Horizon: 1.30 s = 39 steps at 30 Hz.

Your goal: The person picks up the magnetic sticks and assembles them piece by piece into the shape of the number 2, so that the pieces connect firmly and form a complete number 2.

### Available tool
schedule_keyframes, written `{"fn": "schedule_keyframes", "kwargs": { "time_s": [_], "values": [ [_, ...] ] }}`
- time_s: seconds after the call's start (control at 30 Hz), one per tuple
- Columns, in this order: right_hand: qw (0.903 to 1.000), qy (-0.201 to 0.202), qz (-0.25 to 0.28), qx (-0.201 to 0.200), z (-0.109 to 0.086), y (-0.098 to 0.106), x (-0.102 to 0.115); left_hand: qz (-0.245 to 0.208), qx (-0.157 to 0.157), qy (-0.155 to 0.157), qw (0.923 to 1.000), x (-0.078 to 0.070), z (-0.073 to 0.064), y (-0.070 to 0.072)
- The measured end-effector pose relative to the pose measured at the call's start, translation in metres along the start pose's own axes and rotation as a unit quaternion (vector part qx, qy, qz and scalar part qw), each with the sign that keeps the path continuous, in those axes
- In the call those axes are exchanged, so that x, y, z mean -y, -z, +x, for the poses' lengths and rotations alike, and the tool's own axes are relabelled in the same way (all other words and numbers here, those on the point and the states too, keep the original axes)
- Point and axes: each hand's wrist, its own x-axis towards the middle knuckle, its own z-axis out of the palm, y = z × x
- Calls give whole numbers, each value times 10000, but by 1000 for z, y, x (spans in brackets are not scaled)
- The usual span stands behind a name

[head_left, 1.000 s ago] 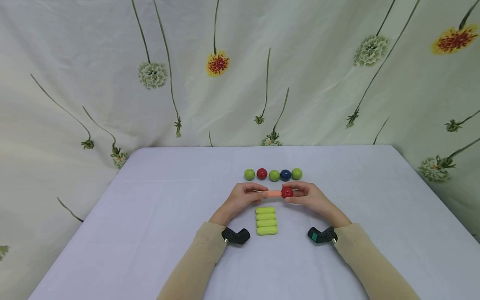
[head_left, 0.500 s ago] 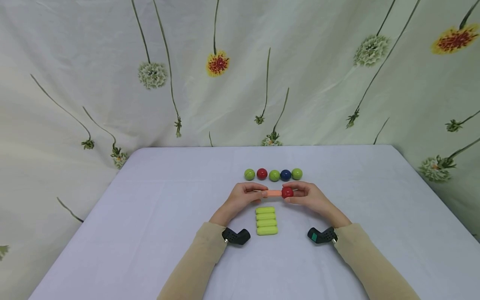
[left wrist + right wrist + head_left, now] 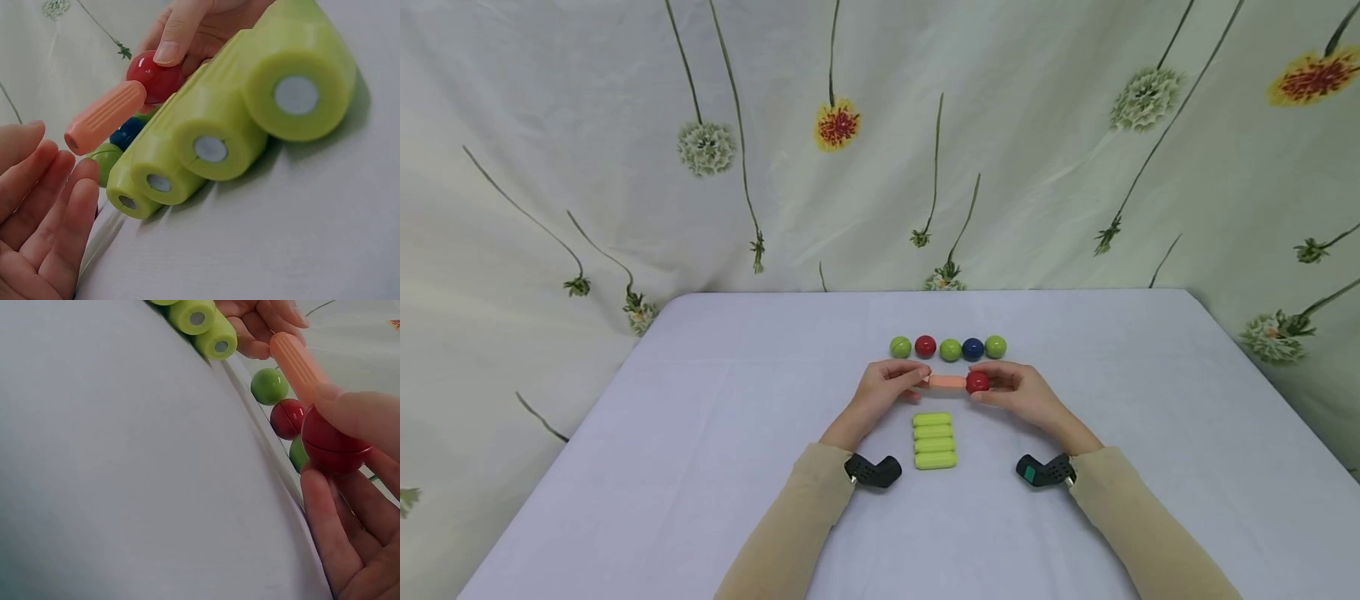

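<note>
My right hand (image 3: pixel 1022 396) pinches a glossy red ball (image 3: pixel 977 382) between thumb and fingers. From that ball an orange ribbed magnetic rod (image 3: pixel 947 382) sticks out to the left, its end touching the ball. Beside the rod's free end is my left hand (image 3: pixel 877 393). Its fingers are loosely bent, and the left wrist view shows a gap between the fingers (image 3: pixel 59 187) and the rod (image 3: pixel 106 115). Nothing lies in that hand. Nearer me, several yellow-green rods (image 3: pixel 934 445) lie side by side, with grey metal discs in their ends.
Behind the hands a row of balls runs across the table: a green ball (image 3: pixel 900 347), a red ball (image 3: pixel 925 347), another green ball (image 3: pixel 951 350), a blue ball (image 3: pixel 972 349) and a last green ball (image 3: pixel 996 347). A flowered cloth (image 3: pixel 1037 208) hangs behind the white-covered table (image 3: pixel 700 467).
My left hand has let go of the orange rod's left end and shifted slightly left and away from me. The right hand still holds the red ball with the rod on it.
</note>
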Motion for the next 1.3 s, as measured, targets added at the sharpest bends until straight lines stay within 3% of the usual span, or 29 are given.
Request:
{"fn": "schedule_keyframes", "kwargs": {
  "time_s": [0.2,0.47,0.73,0.87,1.13,1.3],
  "values": [
    [9996,-76,-254,-108,0,1,0,277,-704,-419,9963,1,3,3],
    [9991,-166,-337,-178,0,2,0,767,-1760,-989,9764,3,7,9],
    [9990,-250,-249,-262,-1,1,-1,1727,-2624,-1409,9389,3,8,11],
    [9984,-256,-380,-344,0,1,-1,2037,-2549,-1630,9311,4,13,13],
    [9984,-67,-199,-522,1,0,-4,2214,-1936,-1365,9460,6,21,18],
    [9985,-35,-208,-504,1,0,-5,2396,-1803,-1314,9449,7,24,18]
  ]
}}
